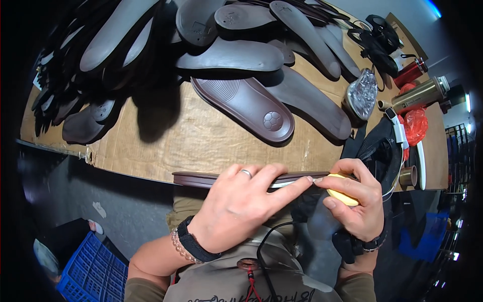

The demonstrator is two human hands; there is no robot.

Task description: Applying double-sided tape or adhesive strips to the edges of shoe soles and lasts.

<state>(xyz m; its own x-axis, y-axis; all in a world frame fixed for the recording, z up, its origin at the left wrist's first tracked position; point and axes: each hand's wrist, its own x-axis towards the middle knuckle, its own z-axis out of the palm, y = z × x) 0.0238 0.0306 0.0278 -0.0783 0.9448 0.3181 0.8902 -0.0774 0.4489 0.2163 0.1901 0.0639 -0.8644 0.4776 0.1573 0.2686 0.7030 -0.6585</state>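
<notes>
A dark brown shoe sole (193, 179) with a pale strip along its side is held edge-on at the table's front edge. My left hand (236, 209), with a ring on one finger, grips it from above, the index finger stretched along it to the right. At the sole's right end, my right hand (363, 201) pinches a small yellow piece (343, 191) between thumb and fingers; its kind is not clear. The fingertips of both hands nearly meet there. Just beyond lies a brown sole (246, 108) with a ribbed heel and a ball pattern.
Many dark soles (231, 54) are piled across the back and left of the cardboard-covered table (136, 156). At the right stand a metal flask (420, 95), a red bag (416, 123), a tape roll (408, 176) and a plastic-wrapped item (363, 95). A blue crate (93, 272) sits lower left.
</notes>
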